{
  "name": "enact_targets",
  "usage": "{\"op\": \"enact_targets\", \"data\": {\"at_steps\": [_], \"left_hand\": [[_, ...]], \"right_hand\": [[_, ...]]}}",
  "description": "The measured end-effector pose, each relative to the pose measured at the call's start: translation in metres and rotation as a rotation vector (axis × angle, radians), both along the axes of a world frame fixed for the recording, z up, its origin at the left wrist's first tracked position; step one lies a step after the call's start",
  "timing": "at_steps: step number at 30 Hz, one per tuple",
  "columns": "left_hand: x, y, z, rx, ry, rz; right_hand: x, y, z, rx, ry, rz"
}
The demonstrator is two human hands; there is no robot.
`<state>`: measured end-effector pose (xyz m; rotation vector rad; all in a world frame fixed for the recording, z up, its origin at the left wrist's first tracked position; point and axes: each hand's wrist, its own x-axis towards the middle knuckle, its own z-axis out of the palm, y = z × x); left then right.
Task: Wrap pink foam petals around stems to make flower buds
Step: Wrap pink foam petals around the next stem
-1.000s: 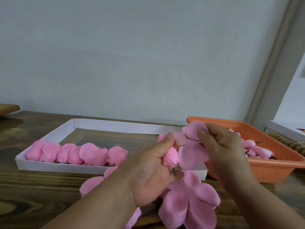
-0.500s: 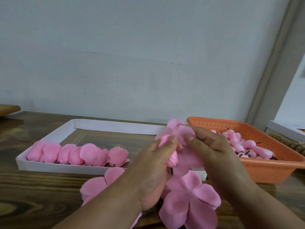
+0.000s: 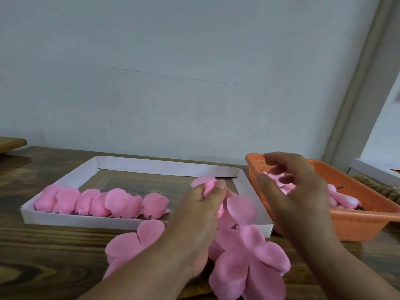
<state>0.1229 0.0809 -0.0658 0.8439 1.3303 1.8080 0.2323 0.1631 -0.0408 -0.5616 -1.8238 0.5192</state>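
A: What is hard to make out?

B: The stem. The left hand (image 3: 194,215) pinches a pink bud (image 3: 211,185) between thumb and fingers, and the hand covers whatever stem runs below it. Loose petals (image 3: 240,210) hang from the same grip, just right of the thumb.

A: And the right hand?

B: The right hand (image 3: 290,191) is blurred. Its fingers are loosely curled and apart, and I see nothing in them. It hangs over the near left part of the orange basket (image 3: 357,226), hiding the basket's left wall and some of the pink pieces (image 3: 337,197) inside. Those pieces are too small and smeared to tell whether each has a stem, though a thin dark line shows by one.

A: Where do the finished buds lie?

B: A row of buds (image 3: 101,202) lies along the near wall of the white tray (image 3: 151,164), from its near left corner toward the middle. Dark stem ends peep out beneath them at the near wall. The left hand hides the tray's near right part.

A: Anything on the counter itself?

B: Two flat petal cutouts at the near edge of the counter (image 3: 43,252). One cutout (image 3: 249,265) lies right of the left wrist, cut off by the picture's lower edge; the other (image 3: 134,241) lies left of the wrist, partly under the forearm. At the far right, behind the basket, a white box (image 3: 372,172) is cut off by the picture's edge, and something brown and ropy (image 3: 383,190) beside it I cannot identify.
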Motion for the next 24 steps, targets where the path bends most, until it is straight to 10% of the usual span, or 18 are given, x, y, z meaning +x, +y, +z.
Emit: {"op": "enact_targets", "data": {"at_steps": [24], "left_hand": [[0.02, 0.005, -0.01, 0.042, 0.096, 0.275]], "right_hand": [[-0.018, -0.034, -0.01, -0.1, -0.238, 0.272]]}}
